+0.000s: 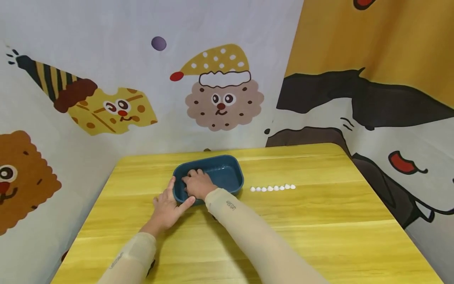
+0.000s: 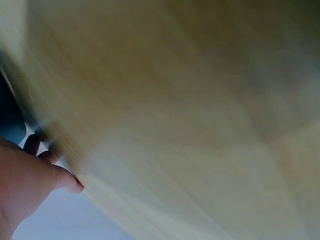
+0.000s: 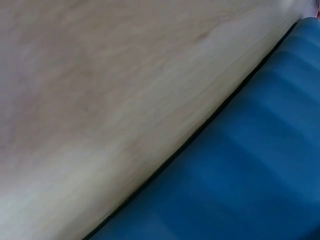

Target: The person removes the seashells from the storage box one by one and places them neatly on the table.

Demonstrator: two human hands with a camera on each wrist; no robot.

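Observation:
A dark blue rectangular bin (image 1: 227,177) stands near the table's back edge. My left hand (image 1: 166,208) rests against its front left corner, thumb along the front wall and fingers spread at the left side. In the left wrist view, part of the left hand (image 2: 30,180) shows beside the dark bin (image 2: 9,115). My right hand (image 1: 199,184) reaches inside the bin's left half, fingers pointing down toward the floor of it. Whatever lies under those fingertips is hidden. The right wrist view shows the bin's ribbed blue outer wall (image 3: 240,170) but no hand.
Several small white pieces (image 1: 273,188) lie in a row on the yellow wood-grain table (image 1: 319,236), right of the bin. A white curtain with cartoon prints (image 1: 170,130) hangs close behind the table.

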